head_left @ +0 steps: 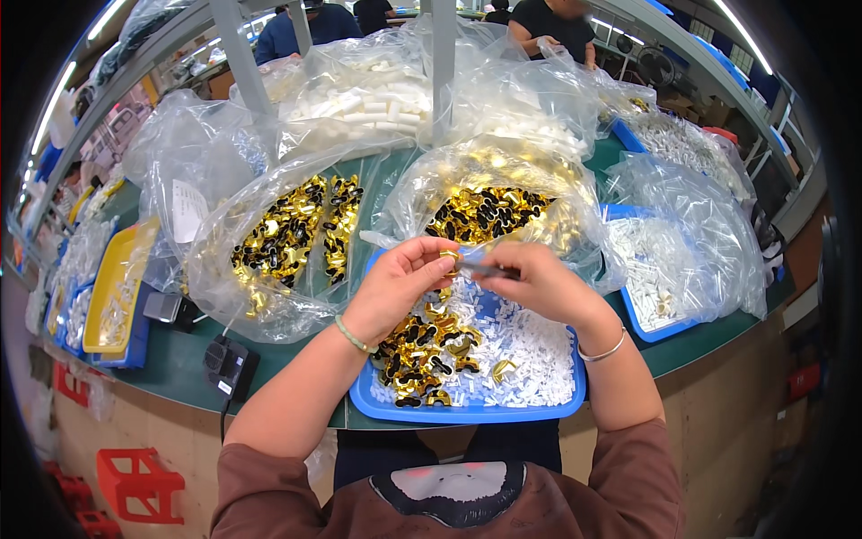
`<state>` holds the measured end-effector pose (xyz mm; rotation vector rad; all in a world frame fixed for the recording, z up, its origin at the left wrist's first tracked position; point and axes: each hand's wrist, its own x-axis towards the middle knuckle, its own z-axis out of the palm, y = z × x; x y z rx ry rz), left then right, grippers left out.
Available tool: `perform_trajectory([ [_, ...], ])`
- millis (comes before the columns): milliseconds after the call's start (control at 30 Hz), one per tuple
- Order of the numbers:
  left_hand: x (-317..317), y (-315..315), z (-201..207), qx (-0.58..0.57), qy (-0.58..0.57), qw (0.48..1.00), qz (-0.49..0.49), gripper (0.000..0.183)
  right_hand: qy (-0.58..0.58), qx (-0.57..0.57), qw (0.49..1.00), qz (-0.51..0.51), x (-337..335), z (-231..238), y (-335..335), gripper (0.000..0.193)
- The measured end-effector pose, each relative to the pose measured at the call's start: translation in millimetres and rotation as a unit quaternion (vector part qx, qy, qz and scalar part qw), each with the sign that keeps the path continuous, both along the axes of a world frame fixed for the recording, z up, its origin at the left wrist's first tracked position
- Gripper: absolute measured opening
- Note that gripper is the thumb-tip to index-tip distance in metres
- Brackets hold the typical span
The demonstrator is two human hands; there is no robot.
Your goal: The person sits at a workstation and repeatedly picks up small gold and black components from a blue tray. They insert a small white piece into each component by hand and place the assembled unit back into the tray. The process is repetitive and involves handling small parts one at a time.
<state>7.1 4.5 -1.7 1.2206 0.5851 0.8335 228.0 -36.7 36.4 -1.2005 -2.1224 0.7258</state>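
Above the far part of a blue tray [467,415], my two hands meet. My left hand [402,277] pinches a small gold piece [451,259] between thumb and fingertips. In my right hand [546,286] is a slim dark tool [489,269], its tip against or close to the gold piece; the exact kind of tool is not clear. Beneath my hands, the tray's left side holds a heap of shiny gold-and-black pieces [417,355]. Many small white pieces [539,359] cover its right side, with one gold piece [503,369] lying on them.
Clear plastic bags of gold-and-black parts [287,234] [489,214] lie beyond the tray. White tubular parts [386,112] are heaped behind grey posts [444,72]. A blue tray [648,328] stands right, a yellow tray [108,332] and black device [230,364] left. Two people [310,34] [557,31] are opposite.
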Motion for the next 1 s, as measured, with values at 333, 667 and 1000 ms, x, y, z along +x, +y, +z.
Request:
perform_trajectory([
  [333, 2, -8, 8, 0.049, -0.019, 0.998, -0.027, 0.029, 0.258, -0.118, 0.957, -0.053, -12, 3, -6, 0.014],
  [667, 4, -11, 8, 0.114, -0.019, 0.993, 0.011, 0.026, 0.381, -0.281, 0.88, -0.024, -7, -8, 3, 0.016],
  [1000, 5, -14, 7, 0.149, -0.02, 0.988, 0.031, 0.021, 0.393, -0.351, 0.85, -0.002, -5, -6, 4, 0.017],
])
